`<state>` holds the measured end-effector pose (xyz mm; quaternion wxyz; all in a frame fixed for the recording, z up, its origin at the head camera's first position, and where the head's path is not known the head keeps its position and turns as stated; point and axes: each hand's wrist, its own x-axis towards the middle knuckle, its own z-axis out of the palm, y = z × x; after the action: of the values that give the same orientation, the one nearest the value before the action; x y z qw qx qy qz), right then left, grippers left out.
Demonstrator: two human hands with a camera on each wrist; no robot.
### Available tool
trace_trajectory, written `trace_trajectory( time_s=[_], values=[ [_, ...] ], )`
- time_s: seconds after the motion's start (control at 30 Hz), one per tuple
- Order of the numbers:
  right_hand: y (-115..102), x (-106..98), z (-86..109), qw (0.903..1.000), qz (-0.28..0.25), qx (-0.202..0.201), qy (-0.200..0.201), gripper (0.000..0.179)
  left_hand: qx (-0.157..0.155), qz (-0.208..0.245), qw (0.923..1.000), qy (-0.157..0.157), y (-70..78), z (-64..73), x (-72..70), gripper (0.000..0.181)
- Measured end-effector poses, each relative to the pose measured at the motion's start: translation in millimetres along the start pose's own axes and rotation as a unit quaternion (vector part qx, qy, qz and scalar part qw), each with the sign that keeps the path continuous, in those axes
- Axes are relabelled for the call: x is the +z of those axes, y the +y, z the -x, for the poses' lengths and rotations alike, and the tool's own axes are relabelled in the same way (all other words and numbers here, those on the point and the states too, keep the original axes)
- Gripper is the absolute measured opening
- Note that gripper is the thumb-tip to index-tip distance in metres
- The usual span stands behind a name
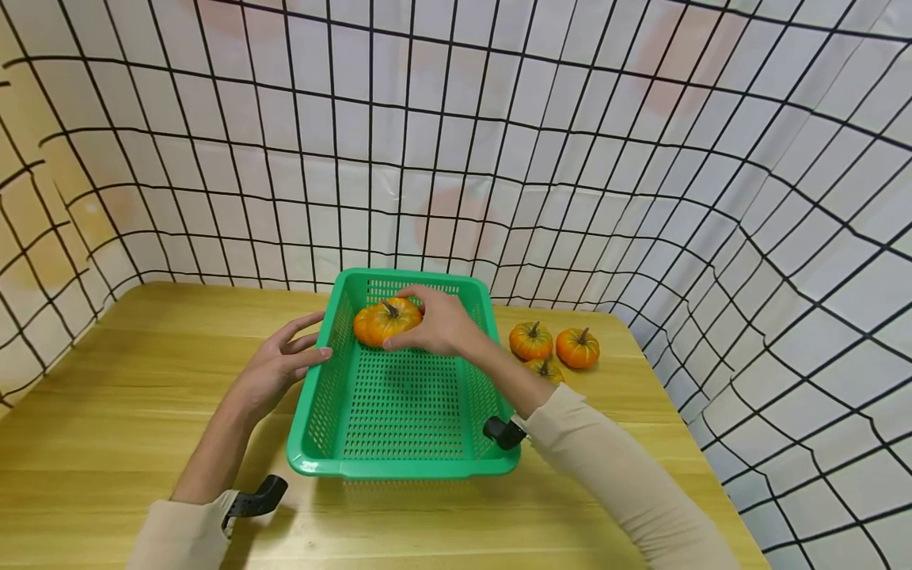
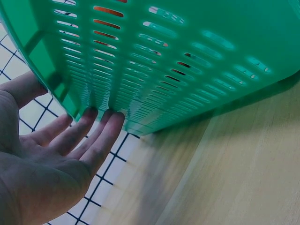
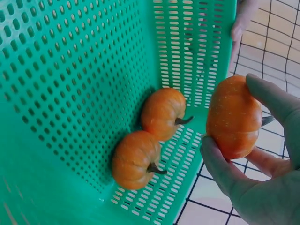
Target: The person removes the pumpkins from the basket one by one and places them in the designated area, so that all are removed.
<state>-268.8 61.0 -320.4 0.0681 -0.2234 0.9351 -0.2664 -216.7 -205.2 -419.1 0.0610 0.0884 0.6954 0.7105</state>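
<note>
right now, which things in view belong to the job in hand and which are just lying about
Belong to the job:
right hand, pinching a pumpkin
left hand, at the basket's side
green basket
two pumpkins inside it
three pumpkins on the table, probably

Just about:
wooden table, merely the support
black wire grid
white sheet behind it

The wood-grained counter (image 1: 142, 356) bears a green perforated basket (image 1: 406, 469), touching the left hand (image 1: 278, 366) on its right and lying beneath the right hand (image 1: 440, 323), and, farther right of that hand, three orange pumpkins (image 1: 578, 349) grouped close together.
</note>
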Motion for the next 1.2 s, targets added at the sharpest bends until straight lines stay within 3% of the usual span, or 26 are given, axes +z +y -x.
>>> trace_trajectory(
  time_s=[0.4, 0.87, 1.2],
  values=[
    [21, -19, 16.9, 0.9981, -0.058, 0.009, 0.017, 0.080, -0.001, -0.001, 1.0000, -0.005, 0.3, -0.1, 0.6, 0.076],
    [34, -31, 32.7, 0.9969, -0.049, 0.041, 0.046, 0.081, -0.003, 0.000, 1.0000, -0.004, 2.0, 3.1, -0.7, 0.076],
    [56, -40, 49.3, 0.9946, -0.047, 0.063, 0.067, 0.082, -0.002, -0.001, 1.0000, -0.004, 1.6, 1.0, -0.4, 0.075]
  ],
)
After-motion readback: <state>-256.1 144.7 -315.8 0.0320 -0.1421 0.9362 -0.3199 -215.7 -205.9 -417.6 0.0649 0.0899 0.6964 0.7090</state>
